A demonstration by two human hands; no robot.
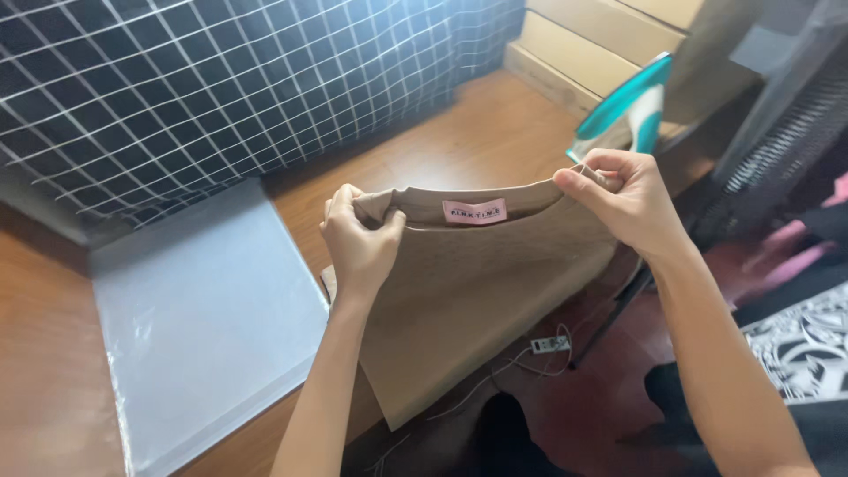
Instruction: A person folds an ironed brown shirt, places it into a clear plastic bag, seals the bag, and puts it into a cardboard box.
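A tan knit garment (pixel 468 291) hangs in front of me over the wooden table's near edge. A pink label (pixel 474 212) shows inside its neckline. My left hand (pixel 360 243) pinches the left shoulder of the garment. My right hand (pixel 625 196) grips the right shoulder, a little higher. A small white tag (pixel 549 344) on a thin string dangles below the garment's lower right side.
A clear plastic bag (pixel 203 327) lies flat on the wooden table (pixel 459 141) to the left. Dark checked fabric (pixel 221 79) covers the back left. A teal and white iron (pixel 623 110) stands behind my right hand, near cardboard boxes (pixel 601 40). A dark chair (pixel 777 141) is at right.
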